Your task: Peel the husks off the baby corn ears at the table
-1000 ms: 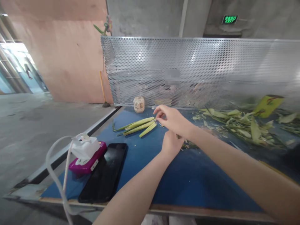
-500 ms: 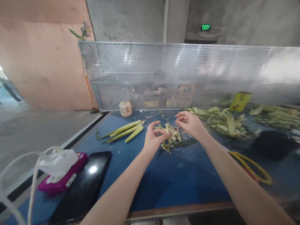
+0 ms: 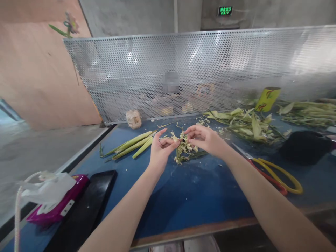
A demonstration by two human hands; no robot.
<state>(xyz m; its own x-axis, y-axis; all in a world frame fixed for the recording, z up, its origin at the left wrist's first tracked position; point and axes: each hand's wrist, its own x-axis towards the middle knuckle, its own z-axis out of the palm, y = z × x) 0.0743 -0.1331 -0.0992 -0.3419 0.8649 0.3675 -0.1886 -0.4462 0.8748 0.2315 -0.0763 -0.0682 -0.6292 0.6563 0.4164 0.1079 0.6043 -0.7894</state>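
Note:
My left hand (image 3: 160, 151) pinches a small pale plant piece (image 3: 174, 137) between thumb and fingers, with its index finger raised. Close beside it, my right hand (image 3: 206, 139) has its thumb and fingers pressed together at a tiny dark bit (image 3: 183, 140). What exactly the right fingertips grip is too small to name. Beneath both hands lies a heap of pale, greenish plant scraps (image 3: 185, 152), partly covered by the fingers. Several long green stalks wrapped in husk (image 3: 133, 144) lie to the left of my left hand.
Scissors with red and yellow handles (image 3: 282, 175) lie right of my right arm. Husk piles (image 3: 249, 126), a yellow-green can (image 3: 267, 99) and a black object (image 3: 306, 147) are on the right. A phone-like black slab (image 3: 86, 206), purple power strip (image 3: 56, 213) and twine roll (image 3: 133, 119) are left.
My hands have come together over the scraps; the right fingertips now meet the piece by the left hand. The camera view has shifted, revealing more of the scissors.

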